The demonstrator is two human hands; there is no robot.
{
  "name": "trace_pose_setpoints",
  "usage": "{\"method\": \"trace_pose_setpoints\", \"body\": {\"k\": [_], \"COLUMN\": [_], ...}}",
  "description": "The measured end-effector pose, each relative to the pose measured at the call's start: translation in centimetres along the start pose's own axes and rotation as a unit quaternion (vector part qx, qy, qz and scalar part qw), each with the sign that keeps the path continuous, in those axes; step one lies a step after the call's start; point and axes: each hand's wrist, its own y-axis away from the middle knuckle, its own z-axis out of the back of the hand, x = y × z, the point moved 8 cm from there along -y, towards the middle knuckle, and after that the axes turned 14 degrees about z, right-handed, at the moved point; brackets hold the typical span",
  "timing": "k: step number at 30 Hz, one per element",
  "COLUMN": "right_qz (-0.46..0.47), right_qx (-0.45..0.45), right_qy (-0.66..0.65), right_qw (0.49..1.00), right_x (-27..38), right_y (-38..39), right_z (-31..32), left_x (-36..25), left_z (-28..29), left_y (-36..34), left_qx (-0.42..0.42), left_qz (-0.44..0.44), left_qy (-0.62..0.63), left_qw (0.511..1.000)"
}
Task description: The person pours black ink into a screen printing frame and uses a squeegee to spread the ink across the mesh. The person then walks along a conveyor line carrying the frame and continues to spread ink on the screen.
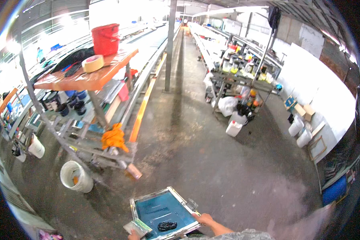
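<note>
A screen frame (156, 203) with blue-teal mesh is held low at the bottom of the head view, with a dark, glossy lump (167, 226) lying on it. My right hand (204, 219) grips the frame's right rim, where a small clear piece sticks out just above. My left hand (134, 234) is at the lower left corner, closed on a flat, pale greenish panel (135, 226) that overlaps the frame; whether it also grips the rim is unclear.
An orange-topped bench (108, 80) bears a red bucket and tape roll. A white pail (77, 177) stands at left. A concrete aisle (180, 128) runs between long tables and a steel post (168, 72). A cluttered rack (224, 86) and white jug (234, 128) stand right.
</note>
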Motion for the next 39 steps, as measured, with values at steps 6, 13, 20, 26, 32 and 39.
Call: {"method": "trace_pose_setpoints", "body": {"k": [6, 13, 20, 26, 32, 39], "right_qz": [0.009, 0.1, 0.132, 0.206, 0.287, 0.342], "right_qx": [-0.148, -0.405, -0.449, -0.362, -0.538, -0.43], "right_qy": [-0.065, -0.138, -0.208, -0.385, -0.435, -0.474], "right_qw": [0.987, 0.898, 0.859, 0.824, 0.663, 0.688], "right_x": [-1.5, 1.5, 7.7, 15.2, 17.9, 27.4], "right_y": [-1.5, -10.9, -25.3, -35.3, -50.3, -63.6], "right_z": [18.2, 32.4, 44.7, 57.2, 76.0, 96.9], "left_x": [-8.8, -18.1, -26.5, -39.1, -44.3, -53.8], "left_z": [-22.0, -43.2, -62.6, -78.3, -99.6, -118.4], "left_y": [8.9, 7.3, 1.4, 2.6, -2.8, -3.0], "left_qx": [0.026, 0.164, 0.064, 0.068, 0.195, 0.196], "left_qz": [-0.04, -0.117, -0.137, -0.209, -0.222, -0.271], "left_qy": [-0.178, -0.131, -0.214, -0.207, -0.218, -0.16], "left_qw": [0.983, 0.971, 0.965, 0.953, 0.93, 0.929]}}
